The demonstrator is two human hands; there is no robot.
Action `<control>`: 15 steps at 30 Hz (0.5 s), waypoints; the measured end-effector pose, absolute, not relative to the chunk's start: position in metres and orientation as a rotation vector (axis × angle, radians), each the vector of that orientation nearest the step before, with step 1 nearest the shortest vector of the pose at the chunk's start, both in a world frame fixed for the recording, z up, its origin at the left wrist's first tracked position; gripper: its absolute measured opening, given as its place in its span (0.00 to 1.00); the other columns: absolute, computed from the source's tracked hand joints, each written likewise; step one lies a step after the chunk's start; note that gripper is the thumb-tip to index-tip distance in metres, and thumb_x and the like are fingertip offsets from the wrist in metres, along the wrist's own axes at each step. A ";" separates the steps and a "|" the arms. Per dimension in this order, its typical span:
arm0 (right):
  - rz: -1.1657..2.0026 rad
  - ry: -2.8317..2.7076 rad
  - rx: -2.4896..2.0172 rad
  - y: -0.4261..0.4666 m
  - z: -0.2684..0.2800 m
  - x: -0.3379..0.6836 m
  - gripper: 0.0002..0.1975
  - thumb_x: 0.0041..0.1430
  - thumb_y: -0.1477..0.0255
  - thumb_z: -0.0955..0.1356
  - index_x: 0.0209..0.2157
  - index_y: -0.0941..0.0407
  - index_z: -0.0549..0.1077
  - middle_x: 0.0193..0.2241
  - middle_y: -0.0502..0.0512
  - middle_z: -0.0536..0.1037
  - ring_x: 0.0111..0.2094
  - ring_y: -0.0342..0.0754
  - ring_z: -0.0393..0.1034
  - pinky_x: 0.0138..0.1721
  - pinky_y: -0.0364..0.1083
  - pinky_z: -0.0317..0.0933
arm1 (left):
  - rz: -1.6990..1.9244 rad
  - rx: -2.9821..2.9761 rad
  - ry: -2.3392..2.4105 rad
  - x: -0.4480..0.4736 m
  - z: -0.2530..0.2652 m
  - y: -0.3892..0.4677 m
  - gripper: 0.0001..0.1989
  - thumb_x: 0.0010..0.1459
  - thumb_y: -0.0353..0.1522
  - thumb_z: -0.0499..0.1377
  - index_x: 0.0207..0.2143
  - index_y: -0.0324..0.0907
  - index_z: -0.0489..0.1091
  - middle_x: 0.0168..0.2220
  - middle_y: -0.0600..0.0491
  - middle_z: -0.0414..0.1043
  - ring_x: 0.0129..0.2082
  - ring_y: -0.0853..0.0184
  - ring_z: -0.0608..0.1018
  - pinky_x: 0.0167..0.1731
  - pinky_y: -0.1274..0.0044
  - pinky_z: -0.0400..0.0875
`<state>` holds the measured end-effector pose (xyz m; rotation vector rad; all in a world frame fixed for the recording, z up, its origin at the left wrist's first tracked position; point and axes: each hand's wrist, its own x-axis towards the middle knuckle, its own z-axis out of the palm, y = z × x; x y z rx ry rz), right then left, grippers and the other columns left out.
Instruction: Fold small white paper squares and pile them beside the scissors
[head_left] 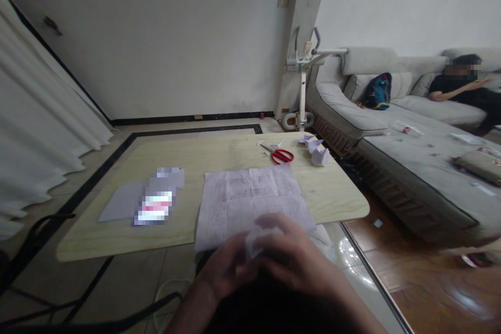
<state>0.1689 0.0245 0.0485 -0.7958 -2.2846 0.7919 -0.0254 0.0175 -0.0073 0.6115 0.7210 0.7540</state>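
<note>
Nearest the head camera, the person's left hand (225, 266) and right hand (293, 253) come together with their fingers curled around a small piece of crumpled white paper (254, 242); both grip it, though motion blur hides the exact finger contacts and the shape of the fold. Just beyond the hands, a large, creased, off-white printed sheet (230, 214) lies on a pale yellow wood-grain table (336, 195) with rounded corners, overhanging its near edge. Farther ahead of the right hand are red-handled metal scissors (282, 156), small white paper scraps (276, 144) beside their blades, and, to their right, a cluster of folded white paper shapes (320, 156). Ahead and to the left of the left hand, a pixelated rectangular item (154, 209) with a bright face overlaps a plain white sheet (117, 202). Well off to the right of the right hand stands a light-grey fabric sofa (422, 177), with a dark-clothed person (456, 86) seated on it.
</note>
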 end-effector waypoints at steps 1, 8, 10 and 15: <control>0.818 -2.281 -0.792 0.025 0.050 0.169 0.15 0.58 0.79 0.68 0.47 0.53 0.73 0.54 0.59 0.68 0.54 0.52 0.65 0.53 0.51 0.64 | 0.754 0.582 0.722 -0.025 -0.008 0.018 0.05 0.54 0.31 0.65 0.32 0.39 0.74 0.22 0.56 0.67 0.21 0.72 0.70 0.18 0.83 0.62; 0.977 -2.263 -0.809 0.027 0.055 0.172 0.13 0.61 0.80 0.67 0.45 0.53 0.74 0.52 0.57 0.69 0.53 0.49 0.67 0.53 0.48 0.64 | 0.693 0.426 0.629 -0.021 -0.018 0.019 0.07 0.55 0.33 0.65 0.31 0.38 0.73 0.20 0.59 0.63 0.15 0.77 0.64 0.12 0.85 0.53; 0.997 -2.259 -0.811 0.027 0.055 0.173 0.12 0.61 0.80 0.68 0.45 0.53 0.74 0.51 0.56 0.69 0.52 0.49 0.67 0.53 0.48 0.64 | 0.694 0.428 0.632 -0.021 -0.020 0.018 0.07 0.55 0.33 0.65 0.32 0.38 0.72 0.20 0.59 0.63 0.14 0.78 0.64 0.12 0.86 0.52; 1.012 -2.246 -0.799 0.028 0.055 0.174 0.14 0.59 0.81 0.69 0.45 0.53 0.74 0.51 0.56 0.70 0.52 0.49 0.67 0.52 0.48 0.64 | 0.677 0.422 0.658 -0.019 -0.017 0.017 0.10 0.57 0.37 0.63 0.30 0.38 0.73 0.20 0.58 0.64 0.13 0.78 0.61 0.12 0.84 0.52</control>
